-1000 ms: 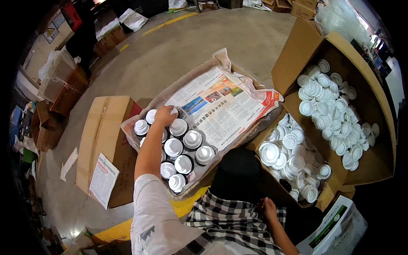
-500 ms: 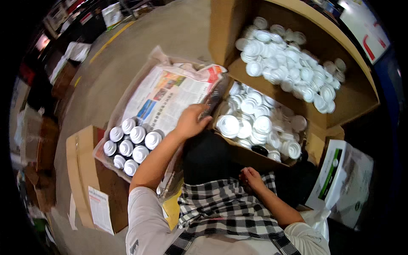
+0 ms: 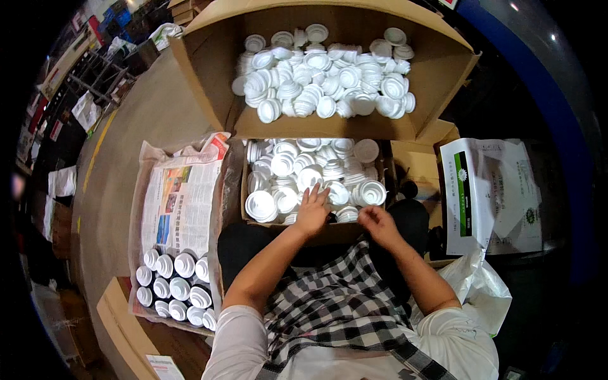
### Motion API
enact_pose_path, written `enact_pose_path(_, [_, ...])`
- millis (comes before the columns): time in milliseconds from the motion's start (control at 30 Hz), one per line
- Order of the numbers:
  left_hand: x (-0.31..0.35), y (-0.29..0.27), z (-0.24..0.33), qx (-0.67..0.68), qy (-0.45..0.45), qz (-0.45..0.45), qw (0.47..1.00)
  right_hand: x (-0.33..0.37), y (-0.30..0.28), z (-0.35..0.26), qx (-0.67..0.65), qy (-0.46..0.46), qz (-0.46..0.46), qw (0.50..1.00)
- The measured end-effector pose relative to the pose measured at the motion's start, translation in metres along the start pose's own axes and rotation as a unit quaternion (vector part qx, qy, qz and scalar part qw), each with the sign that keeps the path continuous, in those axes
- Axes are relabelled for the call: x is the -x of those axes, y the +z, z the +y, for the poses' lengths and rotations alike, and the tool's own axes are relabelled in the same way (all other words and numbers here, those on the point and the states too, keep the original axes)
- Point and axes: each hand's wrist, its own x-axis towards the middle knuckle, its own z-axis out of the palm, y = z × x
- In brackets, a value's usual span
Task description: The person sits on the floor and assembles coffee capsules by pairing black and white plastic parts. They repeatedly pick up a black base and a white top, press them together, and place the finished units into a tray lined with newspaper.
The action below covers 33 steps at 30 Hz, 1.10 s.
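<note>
My left hand (image 3: 313, 212) reaches over the front of an open carton (image 3: 389, 183), fingers spread on the white ribbed plastic caps (image 3: 284, 163) heaped inside. Beside its fingertips a small black piece (image 3: 332, 217) shows partly among the caps. My right hand (image 3: 379, 226) is at the carton's front right corner, close to a cap (image 3: 371, 192); its fingers are curled together, and whatever they hold, if anything, is hidden. To the left, a lined box (image 3: 218, 215) has newspaper (image 3: 183, 206) over its far part and rows of white stepped caps (image 3: 180, 289) on dark bodies in its near part.
Behind the carton a larger tilted cardboard box (image 3: 209, 88) holds many more white caps (image 3: 326, 76). A white printed box (image 3: 491, 196) stands at the right, with a white plastic bag (image 3: 475, 285) nearer me. Another carton (image 3: 123, 316) is at the lower left.
My left hand has moved right from the newspaper box's edge onto the caps in the carton. My right hand has come forward to the carton's front. The view has turned right.
</note>
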Motion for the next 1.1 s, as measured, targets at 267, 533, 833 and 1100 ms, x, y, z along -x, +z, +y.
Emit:
enact_pose_path(267, [0.070,-0.102,0.034,0.444,-0.226,0.140,0.856,-0.152,-0.099,0.015,0.145,-0.020,0.215,0.966])
enact_pose_path(533, [0.180,-0.133,0.097,0.678,-0.510,0.181,0.497,-0.300,-0.135,0.000,0.447,-0.164,0.428,0.768])
enact_pose_path(833, [0.242,-0.121,0.083,0.658,-0.564,0.092,0.491,-0.328,-0.113,0.054,0.237,-0.207,0.451,0.835])
enact_pose_path(1100, [0.150,-0.132,0.095,0.727,-0.537,0.165,0.396,-0.247,-0.039,0.010,0.161,-0.186,0.505,0.828])
